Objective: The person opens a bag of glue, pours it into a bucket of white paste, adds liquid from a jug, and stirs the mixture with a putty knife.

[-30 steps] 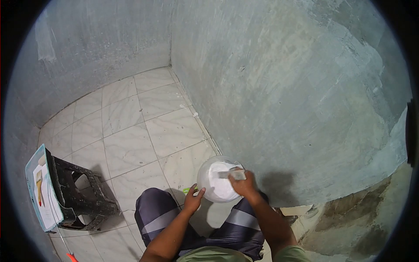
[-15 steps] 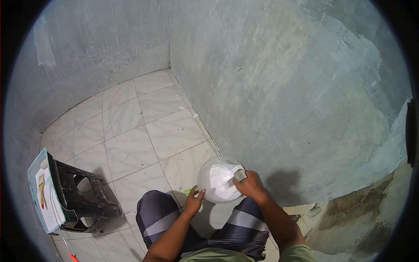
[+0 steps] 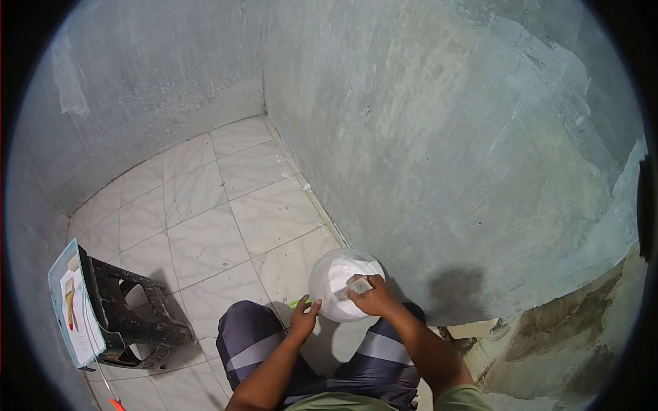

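Note:
Between my knees stands a round translucent bucket [image 3: 321,270] with a thick white mixture [image 3: 346,269] in it. My left hand [image 3: 303,320] is closed at the bucket's left side, around its lime-green handle [image 3: 296,303], with the thumb by the rim. My right hand [image 3: 375,299] reaches over the bucket's right side and is closed on a small greyish box-shaped tool [image 3: 358,285]. The tool is tilted down to the left, over the mixture. I cannot tell its exact kind.
A black stool [image 3: 140,312] on the left carries a light-blue paint tray [image 3: 53,284]. In the tray lie a paintbrush [image 3: 70,308] and a roller with an orange handle [image 3: 116,404]. Grey plastered walls [image 3: 439,137] meet in a corner over the white tile floor [image 3: 205,233].
My right hand has moved left and slightly down, bringing the box-shaped tool from the bucket's right rim toward its middle. My left hand stays at the bucket's side.

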Available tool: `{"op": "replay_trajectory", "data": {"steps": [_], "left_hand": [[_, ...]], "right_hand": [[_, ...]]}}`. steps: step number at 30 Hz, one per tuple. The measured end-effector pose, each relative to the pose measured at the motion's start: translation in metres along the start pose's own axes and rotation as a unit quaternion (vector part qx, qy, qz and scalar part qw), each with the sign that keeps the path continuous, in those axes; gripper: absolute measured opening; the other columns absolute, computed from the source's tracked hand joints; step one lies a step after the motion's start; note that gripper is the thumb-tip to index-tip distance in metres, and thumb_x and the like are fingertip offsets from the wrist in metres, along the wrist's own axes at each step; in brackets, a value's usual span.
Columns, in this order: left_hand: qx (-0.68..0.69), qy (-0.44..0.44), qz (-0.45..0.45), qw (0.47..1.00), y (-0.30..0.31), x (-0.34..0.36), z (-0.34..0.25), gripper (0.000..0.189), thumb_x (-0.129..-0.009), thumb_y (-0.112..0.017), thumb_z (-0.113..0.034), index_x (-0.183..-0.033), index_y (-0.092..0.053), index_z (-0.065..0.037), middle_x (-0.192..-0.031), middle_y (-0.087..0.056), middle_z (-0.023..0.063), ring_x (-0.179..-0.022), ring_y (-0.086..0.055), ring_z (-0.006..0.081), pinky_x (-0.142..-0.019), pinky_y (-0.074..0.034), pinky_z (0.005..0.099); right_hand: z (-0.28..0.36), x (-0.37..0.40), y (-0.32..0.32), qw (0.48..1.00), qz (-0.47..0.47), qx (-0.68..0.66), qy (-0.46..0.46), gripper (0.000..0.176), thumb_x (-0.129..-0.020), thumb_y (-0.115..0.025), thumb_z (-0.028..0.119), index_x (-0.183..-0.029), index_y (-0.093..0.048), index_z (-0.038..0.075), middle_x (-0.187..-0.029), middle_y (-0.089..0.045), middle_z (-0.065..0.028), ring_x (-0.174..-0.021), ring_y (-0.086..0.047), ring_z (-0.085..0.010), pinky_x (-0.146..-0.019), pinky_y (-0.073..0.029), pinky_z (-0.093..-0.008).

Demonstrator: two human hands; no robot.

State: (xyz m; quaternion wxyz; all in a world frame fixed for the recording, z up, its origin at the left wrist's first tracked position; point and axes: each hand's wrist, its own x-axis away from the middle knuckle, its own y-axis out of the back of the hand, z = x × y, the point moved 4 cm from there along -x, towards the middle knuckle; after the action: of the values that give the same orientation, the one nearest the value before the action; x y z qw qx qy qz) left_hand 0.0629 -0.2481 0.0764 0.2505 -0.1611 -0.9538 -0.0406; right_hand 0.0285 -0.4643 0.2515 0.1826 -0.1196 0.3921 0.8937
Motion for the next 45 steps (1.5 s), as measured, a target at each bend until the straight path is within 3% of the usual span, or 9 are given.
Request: {"op": "replay_trajectory", "data": {"steps": [4,8,21,24,28,31,35,39,45], "left_hand": [[0.007,0.006,0.005,1.000,0.001,0.003,0.000,0.083,-0.091,-0.070,-0.050,-0.150,-0.039,-0.001,-0.126,-0.063,0.0206,-0.094,-0.069,0.0225,-0.078,-0.054,0.0325],[-0.003,-0.003,0.000,1.000,0.000,-0.002,0.003,0.083,-0.091,-0.070,-0.050,-0.150,-0.039,-0.001,-0.125,-0.064,0.0208,-0.093,-0.069,0.0226,-0.077,-0.054,0.0326],[0.006,0.016,0.011,1.000,0.000,-0.003,0.004,0.084,-0.090,-0.072,-0.050,-0.150,-0.038,-0.002,-0.128,-0.062,0.0215,-0.096,-0.069,0.0236,-0.078,-0.055,0.0336],[0.015,0.024,0.011,1.000,0.001,0.005,-0.007,0.084,-0.090,-0.072,-0.049,-0.150,-0.038,-0.002,-0.128,-0.061,0.0216,-0.097,-0.068,0.0241,-0.079,-0.055,0.0344],[0.009,0.018,0.016,1.000,0.004,0.003,-0.004,0.084,-0.090,-0.071,-0.049,-0.150,-0.038,-0.002,-0.128,-0.061,0.0220,-0.097,-0.068,0.0240,-0.079,-0.055,0.0343],[0.016,0.024,0.025,0.999,0.003,0.005,-0.007,0.083,-0.090,-0.072,-0.049,-0.150,-0.038,-0.001,-0.129,-0.061,0.0223,-0.097,-0.068,0.0240,-0.079,-0.054,0.0343],[0.009,0.013,0.018,1.000,0.001,0.001,-0.005,0.085,-0.090,-0.072,-0.049,-0.150,-0.038,0.001,-0.128,-0.061,0.0233,-0.098,-0.068,0.0241,-0.079,-0.054,0.0338],[0.029,0.016,0.019,0.999,0.000,0.004,-0.004,0.085,-0.090,-0.073,-0.049,-0.149,-0.038,0.002,-0.127,-0.062,0.0236,-0.095,-0.068,0.0234,-0.079,-0.054,0.0331],[0.012,0.011,0.014,1.000,0.001,-0.001,0.001,0.085,-0.089,-0.073,-0.048,-0.149,-0.039,0.000,-0.126,-0.063,0.0230,-0.095,-0.068,0.0235,-0.079,-0.054,0.0331]], "right_hand": [[0.008,-0.018,0.028,0.965,0.148,0.190,-0.101,0.025,-0.080,-0.076,0.027,-0.092,-0.073,0.006,-0.089,-0.072,-0.0193,-0.083,-0.071,-0.0359,-0.074,-0.056,-0.0432],[0.003,0.000,-0.007,0.993,0.028,-0.080,-0.085,0.019,-0.081,-0.072,0.019,-0.090,-0.071,0.003,-0.085,-0.072,-0.0195,-0.080,-0.072,-0.0322,-0.072,-0.055,-0.0399],[-0.009,-0.015,0.023,0.971,0.130,0.164,-0.117,0.026,-0.081,-0.073,0.024,-0.097,-0.071,0.004,-0.093,-0.071,-0.0225,-0.093,-0.069,-0.0397,-0.082,-0.054,-0.0457],[0.003,-0.024,0.017,0.966,0.108,-0.032,-0.231,0.026,-0.081,-0.074,0.024,-0.099,-0.071,0.005,-0.096,-0.071,-0.0226,-0.096,-0.068,-0.0389,-0.083,-0.054,-0.0457],[-0.011,-0.007,0.002,0.995,0.073,0.045,-0.043,0.025,-0.080,-0.074,0.027,-0.096,-0.073,0.007,-0.086,-0.071,-0.0207,-0.084,-0.069,-0.0422,-0.080,-0.055,-0.0466],[-0.015,-0.031,0.028,0.967,0.129,0.080,-0.204,0.033,-0.080,-0.075,0.030,-0.100,-0.072,0.005,-0.094,-0.070,-0.0237,-0.096,-0.067,-0.0419,-0.087,-0.052,-0.0476],[0.008,-0.012,-0.004,0.996,0.056,0.073,-0.005,0.036,-0.079,-0.075,0.030,-0.096,-0.071,-0.002,-0.092,-0.070,-0.0263,-0.093,-0.067,-0.0440,-0.082,-0.054,-0.0480],[0.000,-0.026,0.026,0.965,0.164,0.131,-0.158,0.031,-0.079,-0.075,0.028,-0.101,-0.073,0.007,-0.089,-0.071,-0.0213,-0.088,-0.069,-0.0430,-0.079,-0.055,-0.0469],[-0.014,-0.005,0.000,0.992,0.092,0.068,-0.059,0.026,-0.083,-0.072,0.027,-0.097,-0.071,0.005,-0.090,-0.072,-0.0196,-0.086,-0.070,-0.0400,-0.078,-0.056,-0.0440]]}}
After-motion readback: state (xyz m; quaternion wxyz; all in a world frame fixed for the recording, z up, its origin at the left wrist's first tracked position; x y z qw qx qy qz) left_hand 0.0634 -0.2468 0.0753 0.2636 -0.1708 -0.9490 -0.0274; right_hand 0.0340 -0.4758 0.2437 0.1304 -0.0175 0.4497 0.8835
